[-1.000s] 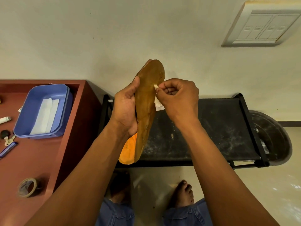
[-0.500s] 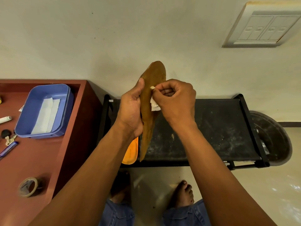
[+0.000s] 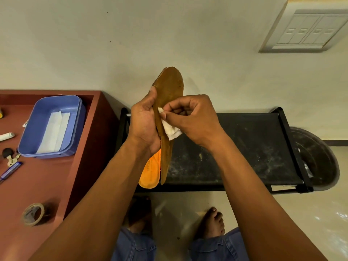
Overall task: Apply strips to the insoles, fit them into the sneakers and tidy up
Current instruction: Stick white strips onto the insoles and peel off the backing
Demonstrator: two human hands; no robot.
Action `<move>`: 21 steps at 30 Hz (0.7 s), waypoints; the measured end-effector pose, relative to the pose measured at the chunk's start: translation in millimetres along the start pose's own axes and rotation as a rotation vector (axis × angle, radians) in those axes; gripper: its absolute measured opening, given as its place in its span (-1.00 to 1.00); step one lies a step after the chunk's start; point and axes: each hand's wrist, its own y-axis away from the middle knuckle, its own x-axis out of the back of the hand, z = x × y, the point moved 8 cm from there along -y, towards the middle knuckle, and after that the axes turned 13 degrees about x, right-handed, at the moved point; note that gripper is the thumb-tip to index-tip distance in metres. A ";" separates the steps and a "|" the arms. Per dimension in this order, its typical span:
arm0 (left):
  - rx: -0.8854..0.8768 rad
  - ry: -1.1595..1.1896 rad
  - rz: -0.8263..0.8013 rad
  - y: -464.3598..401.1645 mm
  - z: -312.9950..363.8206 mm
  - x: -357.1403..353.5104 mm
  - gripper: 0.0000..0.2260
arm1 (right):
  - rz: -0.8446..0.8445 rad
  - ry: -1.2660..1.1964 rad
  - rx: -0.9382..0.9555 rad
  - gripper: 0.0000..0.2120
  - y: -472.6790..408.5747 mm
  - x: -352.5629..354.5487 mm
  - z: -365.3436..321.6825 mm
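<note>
Head view: a brown insole (image 3: 167, 102) stands nearly upright in front of the wall, with an orange insole (image 3: 150, 172) behind its lower end. The left hand (image 3: 144, 125) has its grip closed around both insoles at mid-length. The right hand (image 3: 194, 117) pinches a white strip (image 3: 170, 129) against the brown insole's face. Below them is a black rack (image 3: 244, 144). On the red table (image 3: 47, 178) to the left sit a blue tray (image 3: 39, 129) holding 2 white strips (image 3: 54, 132), a tape roll (image 3: 33, 213) and keys (image 3: 10, 157).

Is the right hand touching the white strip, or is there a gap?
Touching. In the head view the right hand pinches the white strip against the brown insole.
</note>
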 end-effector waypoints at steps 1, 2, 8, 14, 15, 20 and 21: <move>-0.008 0.010 0.008 -0.1 1.1 0.8 -0.47 | -0.017 -0.007 0.012 -0.93 0.1 -2.4 -1.7; -0.013 0.010 0.016 -0.3 1.5 1.4 -0.47 | -0.013 0.003 0.018 -0.93 0.3 -3.2 -2.3; -0.006 -0.109 0.022 -2.0 -3.5 -1.2 -0.46 | 0.228 0.152 0.005 -0.97 4.4 7.3 -2.6; 0.024 -0.265 -0.016 -1.3 -15.2 -14.5 -0.55 | 0.596 0.233 -0.117 -0.96 15.6 45.4 7.6; 0.020 -0.285 -0.010 -0.5 -15.0 -15.2 -0.56 | 0.620 0.239 -0.134 -0.96 16.7 48.9 10.0; 0.023 -0.255 0.028 2.3 -11.4 -11.3 -0.53 | 0.464 0.176 -0.141 -0.89 8.2 45.0 13.2; 0.025 -0.224 0.031 3.0 -9.3 -10.3 -0.51 | 0.387 0.166 -0.126 -0.90 5.4 39.4 11.8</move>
